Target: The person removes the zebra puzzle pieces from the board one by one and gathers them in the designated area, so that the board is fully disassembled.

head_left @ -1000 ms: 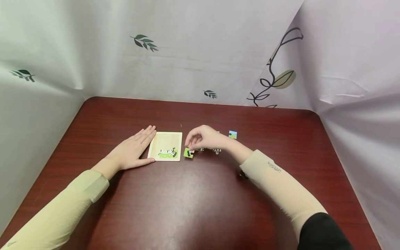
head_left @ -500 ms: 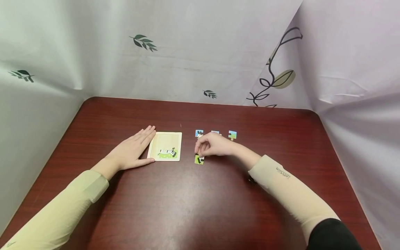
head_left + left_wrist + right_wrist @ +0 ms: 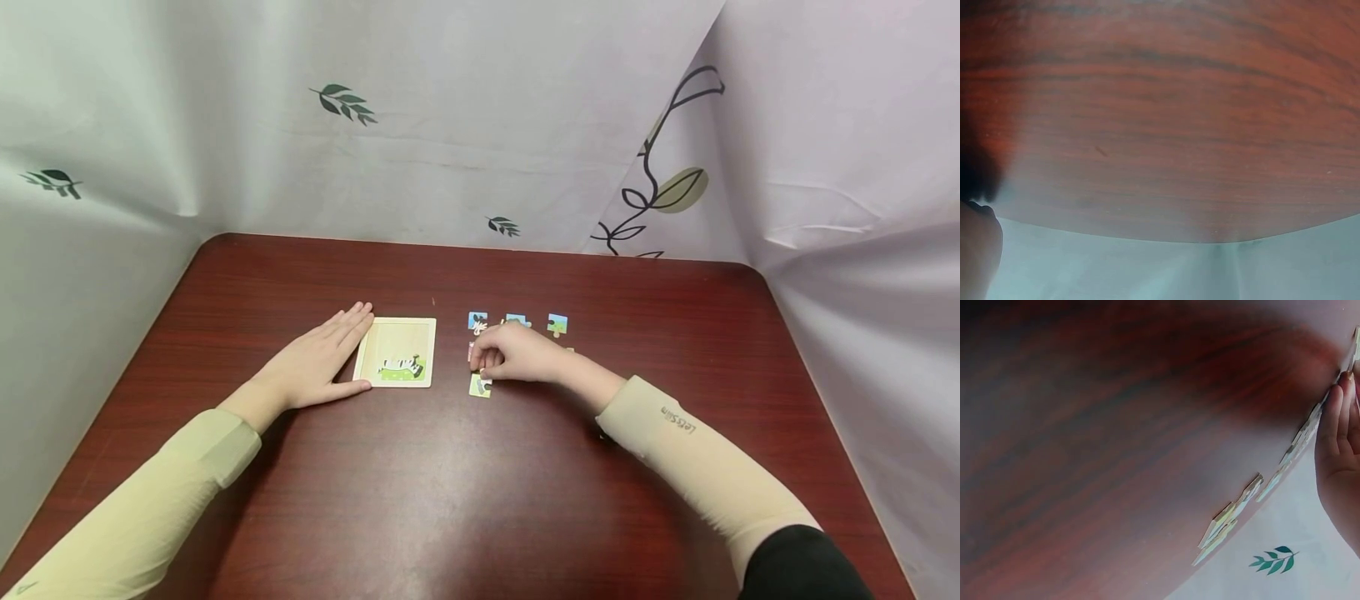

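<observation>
My left hand (image 3: 312,354) lies with straight fingers along the left side of a small wooden puzzle tray (image 3: 432,350), its thumb touching the lower left corner. Inside the tray, along the bottom, sit joined puzzle pieces (image 3: 402,368) with black-and-white stripes on green. To the right of the tray, my right hand (image 3: 517,352) pinches a green puzzle piece (image 3: 480,387) with a dark marking. The right wrist view shows that hand (image 3: 1340,450) at the right edge, fingers together. In the left wrist view only a blurred part of the left hand (image 3: 979,250) appears.
Loose pieces lie right of the tray: a blue one with black and white (image 3: 477,322), a blue one (image 3: 517,319) partly behind my right hand, and a blue-green one (image 3: 557,323). Others are mostly hidden under the hand. White curtains (image 3: 435,150) surround the dark red table (image 3: 420,483).
My right hand has moved right, away from the tray's edge, carrying the green puzzle piece. Over the last half second it has barely shifted, and the piece looks paler. The left hand stays put.
</observation>
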Tool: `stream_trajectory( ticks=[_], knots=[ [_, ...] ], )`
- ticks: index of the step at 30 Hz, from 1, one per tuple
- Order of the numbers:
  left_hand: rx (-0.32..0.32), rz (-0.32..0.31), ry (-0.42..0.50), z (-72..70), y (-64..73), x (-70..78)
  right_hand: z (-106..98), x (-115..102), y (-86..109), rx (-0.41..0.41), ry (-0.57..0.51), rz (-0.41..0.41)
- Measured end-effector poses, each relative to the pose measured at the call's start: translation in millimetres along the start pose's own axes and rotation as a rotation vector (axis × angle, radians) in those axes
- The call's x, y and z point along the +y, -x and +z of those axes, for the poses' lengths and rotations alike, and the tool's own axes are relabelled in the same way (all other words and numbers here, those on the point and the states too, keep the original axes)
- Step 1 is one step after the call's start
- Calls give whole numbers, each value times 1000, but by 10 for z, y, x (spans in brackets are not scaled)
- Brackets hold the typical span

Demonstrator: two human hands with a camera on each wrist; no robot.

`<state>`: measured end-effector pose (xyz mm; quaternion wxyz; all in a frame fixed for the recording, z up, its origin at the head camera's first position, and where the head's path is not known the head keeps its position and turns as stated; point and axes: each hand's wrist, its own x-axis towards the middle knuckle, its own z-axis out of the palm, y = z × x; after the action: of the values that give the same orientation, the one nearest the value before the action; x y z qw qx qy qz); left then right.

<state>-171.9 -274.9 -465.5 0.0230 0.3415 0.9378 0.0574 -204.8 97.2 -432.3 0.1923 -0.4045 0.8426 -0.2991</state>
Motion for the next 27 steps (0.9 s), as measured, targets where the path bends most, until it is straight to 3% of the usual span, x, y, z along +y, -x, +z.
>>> stream_trajectory(
  ticks=[11, 27],
  knots=[
    [-15, -9, -8, 7, -8, -5, 27, -20, 14, -5, 100, -33],
    [40, 14, -7, 32, 9, -22, 39, -31, -8, -18, 121, -51]
  ],
)
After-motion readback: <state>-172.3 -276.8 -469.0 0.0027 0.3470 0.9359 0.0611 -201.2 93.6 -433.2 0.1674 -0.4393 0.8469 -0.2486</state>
